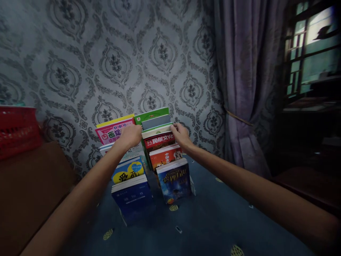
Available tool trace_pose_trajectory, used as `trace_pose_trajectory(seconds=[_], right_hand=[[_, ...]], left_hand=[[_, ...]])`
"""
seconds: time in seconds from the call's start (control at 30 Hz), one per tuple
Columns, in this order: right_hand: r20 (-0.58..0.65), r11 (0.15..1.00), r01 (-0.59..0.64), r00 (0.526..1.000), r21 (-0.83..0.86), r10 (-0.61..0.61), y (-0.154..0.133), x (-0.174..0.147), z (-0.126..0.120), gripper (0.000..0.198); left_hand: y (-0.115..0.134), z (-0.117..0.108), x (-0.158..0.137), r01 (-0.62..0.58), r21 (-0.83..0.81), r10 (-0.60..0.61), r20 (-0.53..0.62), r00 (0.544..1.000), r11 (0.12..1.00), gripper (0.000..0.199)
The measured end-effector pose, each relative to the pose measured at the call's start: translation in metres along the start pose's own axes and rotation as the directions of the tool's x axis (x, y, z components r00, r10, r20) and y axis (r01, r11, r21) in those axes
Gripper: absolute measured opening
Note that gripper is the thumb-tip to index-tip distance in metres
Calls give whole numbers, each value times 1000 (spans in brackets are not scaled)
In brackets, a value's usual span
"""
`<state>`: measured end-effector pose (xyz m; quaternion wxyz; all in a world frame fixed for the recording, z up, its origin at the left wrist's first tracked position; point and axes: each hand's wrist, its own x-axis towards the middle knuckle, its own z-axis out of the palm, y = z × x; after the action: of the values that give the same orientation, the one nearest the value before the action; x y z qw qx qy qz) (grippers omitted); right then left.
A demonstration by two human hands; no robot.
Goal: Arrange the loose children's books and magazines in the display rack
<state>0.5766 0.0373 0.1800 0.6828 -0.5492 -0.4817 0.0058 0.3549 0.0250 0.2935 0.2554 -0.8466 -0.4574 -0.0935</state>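
Narrow gap between left book row (132, 197) and right book row (174, 183), open toward the front; patterned wall (162, 71) behind.

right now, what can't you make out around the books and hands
All in the head view:
Part of the cover of the pink book: hidden behind the left hand.
Left fingertips: hidden by the hand itself, so its grip is unclear.
Lower cover of the red book: behind the orange book.
Small print on the front-left blue book: too small and blurred.
Red basket: cut off by the left edge.
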Motion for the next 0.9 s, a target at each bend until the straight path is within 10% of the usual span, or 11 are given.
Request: trace_pose_trajectory(seconds=[0.27, 0.5, 0.9], right_hand=[[-4, 991, 124, 992, -44, -125, -7, -1, -4, 28], [66, 994, 98, 993, -39, -95, -8, 0, -14, 30], [151, 992, 126, 981, -19, -122, -23, 13, -19, 54]], left_hand=[[2, -3, 11, -17, -112, 29, 109, 994, 994, 31], [14, -8, 15, 16, 15, -13, -217, 976, 1000, 35], [23, -11, 34, -42, -23, 38, -157, 987, 999, 25]])
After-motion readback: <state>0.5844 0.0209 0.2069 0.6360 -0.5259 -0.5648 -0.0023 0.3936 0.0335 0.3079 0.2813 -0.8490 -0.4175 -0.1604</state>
